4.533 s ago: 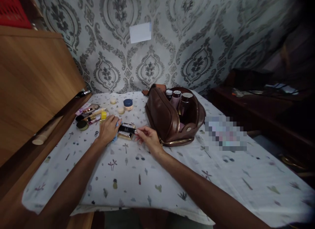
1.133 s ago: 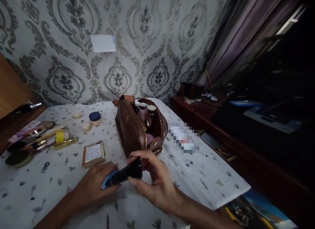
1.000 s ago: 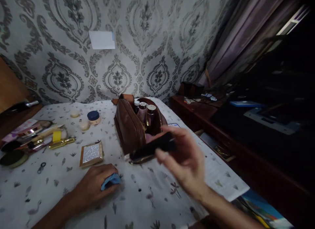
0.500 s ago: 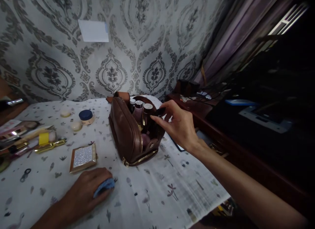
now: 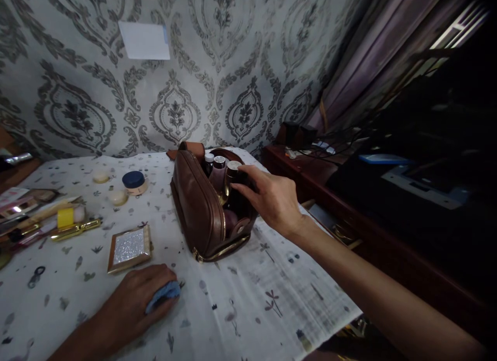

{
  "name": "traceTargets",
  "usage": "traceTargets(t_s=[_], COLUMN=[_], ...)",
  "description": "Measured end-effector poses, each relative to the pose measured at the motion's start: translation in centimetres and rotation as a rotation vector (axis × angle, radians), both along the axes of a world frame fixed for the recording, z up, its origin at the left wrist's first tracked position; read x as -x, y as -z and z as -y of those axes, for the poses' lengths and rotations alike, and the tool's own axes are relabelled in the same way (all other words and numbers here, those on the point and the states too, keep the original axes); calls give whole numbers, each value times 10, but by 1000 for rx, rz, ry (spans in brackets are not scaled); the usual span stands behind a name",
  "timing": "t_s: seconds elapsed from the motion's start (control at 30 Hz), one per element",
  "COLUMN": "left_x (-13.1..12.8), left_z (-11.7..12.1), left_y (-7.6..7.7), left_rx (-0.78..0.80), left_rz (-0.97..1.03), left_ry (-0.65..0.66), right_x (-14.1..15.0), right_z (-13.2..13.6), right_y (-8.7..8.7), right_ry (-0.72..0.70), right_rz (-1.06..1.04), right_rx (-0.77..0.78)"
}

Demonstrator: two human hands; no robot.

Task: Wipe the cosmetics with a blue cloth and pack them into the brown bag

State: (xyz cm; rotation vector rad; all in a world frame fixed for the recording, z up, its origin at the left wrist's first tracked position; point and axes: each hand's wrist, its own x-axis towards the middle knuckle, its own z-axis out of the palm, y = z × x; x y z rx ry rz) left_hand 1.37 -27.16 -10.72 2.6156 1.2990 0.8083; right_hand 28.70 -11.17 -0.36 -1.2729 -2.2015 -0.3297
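An unzipped brown leather makeup bag (image 5: 196,203) sits on the patterned cloth with bottles standing inside. One bottle (image 5: 218,173) has a silver-topped cap; a darker capped bottle (image 5: 233,169) is beside it. My right hand (image 5: 274,198) reaches into the bag's right side, thumb and forefinger closed next to the darker bottle. What lies between those fingers is dark and mostly hidden. On the cloth rests my left hand (image 5: 135,296), closed round a crumpled blue cloth (image 5: 163,294). Just beyond it lies a glittery square compact (image 5: 130,248).
A blue-lidded jar (image 5: 134,183) and two small pale round items stand behind the compact. Makeup brushes and a gold tube (image 5: 75,230) are heaped at the left. Right of the table is a dark wooden desk (image 5: 310,169) with cables and an open drawer.
My right hand has moved left, closer to the darker bottle. The dark object that showed at its fingertips is now mostly hidden. My left hand stays on the cloth.
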Motion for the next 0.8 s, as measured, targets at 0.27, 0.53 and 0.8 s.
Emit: traceTargets(t_s=[0.27,0.53,0.8], left_x=[-2,0,-4], left_z=[0,0,-1], left_y=[-3,0,-4], left_rx=[8,11,7], left_rz=[15,-1,32], left_ry=[5,-9,-4], right_x=[2,9,5], right_z=[-1,3,-2], right_y=[-10,-11,-7], right_ry=[53,-2,-34], right_rz=[85,275,203], right_rx=[36,116,82])
